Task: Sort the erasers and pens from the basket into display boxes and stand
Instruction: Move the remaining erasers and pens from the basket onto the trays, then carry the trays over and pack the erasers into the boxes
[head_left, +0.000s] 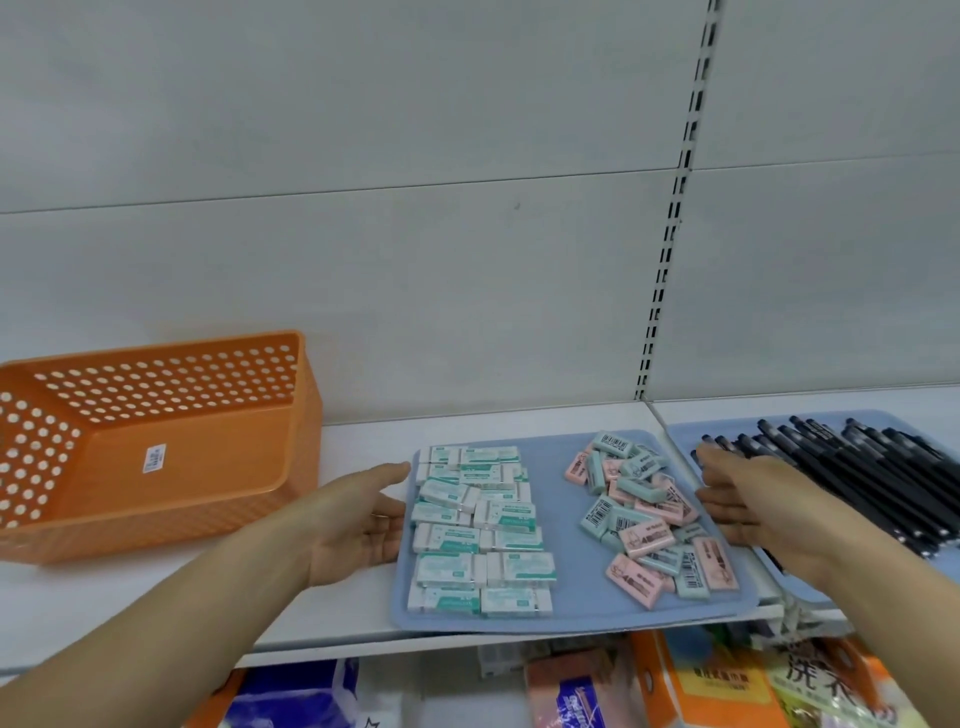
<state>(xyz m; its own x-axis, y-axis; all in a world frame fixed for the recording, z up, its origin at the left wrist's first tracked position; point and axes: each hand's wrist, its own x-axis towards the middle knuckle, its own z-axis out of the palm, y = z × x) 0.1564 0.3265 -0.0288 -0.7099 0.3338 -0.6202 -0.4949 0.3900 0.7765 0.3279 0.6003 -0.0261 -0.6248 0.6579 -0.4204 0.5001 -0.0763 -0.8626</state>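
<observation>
We are holding our left hand (363, 519) and right hand (753, 499) open, fingers straight, flanking the flat blue tray (561, 618) of boxy white-green erasers (478, 525) and pastel erasers (649, 514); perforated orange basket (156, 441) is lying tipped, slim black pens (857, 467) right.

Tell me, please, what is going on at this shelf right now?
A person is sorting stationery on a shelf. The left hand and right hand, both open, sit at either side of a blue tray. On it lie white-green erasers in rough rows and a loose pile of pink and mint erasers. Black pens lie on a second tray to the right. The orange basket is tipped on its side and looks empty.
</observation>
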